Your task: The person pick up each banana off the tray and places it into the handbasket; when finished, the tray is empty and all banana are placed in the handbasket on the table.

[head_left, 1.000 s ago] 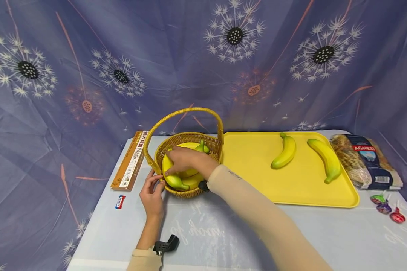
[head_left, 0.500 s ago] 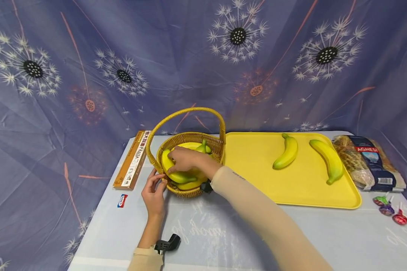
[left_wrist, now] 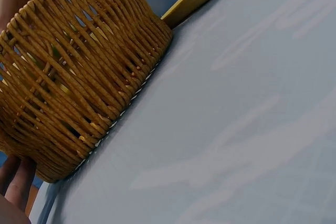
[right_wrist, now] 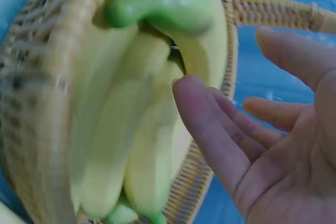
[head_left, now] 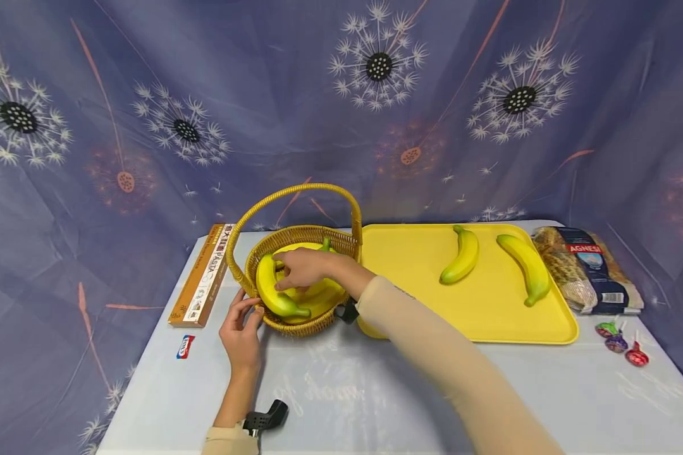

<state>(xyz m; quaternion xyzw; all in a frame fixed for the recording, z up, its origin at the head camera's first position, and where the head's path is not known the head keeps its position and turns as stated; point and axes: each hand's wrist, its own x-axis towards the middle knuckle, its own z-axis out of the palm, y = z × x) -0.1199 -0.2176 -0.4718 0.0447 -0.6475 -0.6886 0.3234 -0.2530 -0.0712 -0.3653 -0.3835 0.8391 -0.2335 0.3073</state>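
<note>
A wicker basket point(head_left: 307, 327) with a tall arched handle stands left of centre, holding several bananas point(right_wrist: 113, 145). My left hand point(head_left: 240, 332) grips the basket's left side near the handle's foot; in the left wrist view its fingers point(left_wrist: 20, 182) show beside the woven wall. Over the basket's opening is my right hand point(head_left: 304, 268), its fingers loosely extended and holding nothing. The leftmost banana point(head_left: 270, 287) curves along the basket's left rim, green tip toward me, just beside those fingertips. In the right wrist view the right fingers are spread over the bananas.
To the right is a yellow tray point(head_left: 398, 272) with two bananas point(head_left: 461, 256) on it. Past the tray lie an Agnesi pasta bag point(head_left: 592, 268) and wrapped lollipops point(head_left: 616, 342). A pasta box point(head_left: 202, 278) and a small candy point(head_left: 184, 347) are at the left.
The right fingers have come off the leftmost banana, which now lies turned along the left rim. The left hand stays on the basket; the head view has shifted slightly.
</note>
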